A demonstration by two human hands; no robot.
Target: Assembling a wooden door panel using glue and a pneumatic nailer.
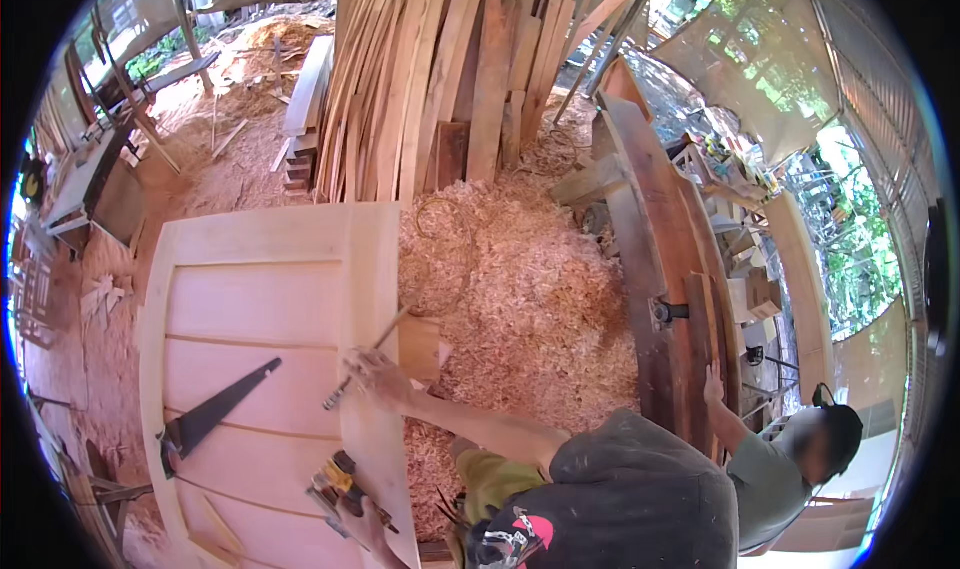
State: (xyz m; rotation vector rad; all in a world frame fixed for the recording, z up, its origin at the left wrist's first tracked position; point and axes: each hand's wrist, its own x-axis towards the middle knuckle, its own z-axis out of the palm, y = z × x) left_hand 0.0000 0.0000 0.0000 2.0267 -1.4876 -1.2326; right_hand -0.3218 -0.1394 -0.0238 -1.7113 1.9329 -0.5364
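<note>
A large pale wooden door panel (250, 299) with a frame and grooved boards lies flat at my left. My right hand (375, 381) reaches across its near edge, fingers closed around a thin rod-like tool (392, 327) held at a slant over the panel; its exact kind is unclear. Lower down, my left hand (368, 525) is closed at the side of a yellow-and-black power tool (340, 477) with a grey metal base, on the panel. A handsaw (225, 409) with a dark blade lies across the boards, handle toward the panel's far left edge.
Wood shavings (540, 299) pile up beside the panel. Tall planks (430, 79) lean at the back. On the right, a co-worker (790, 469) has one hand on thick dark boards (655, 269). A thin wood strip (220, 524) lies near the panel's lower corner.
</note>
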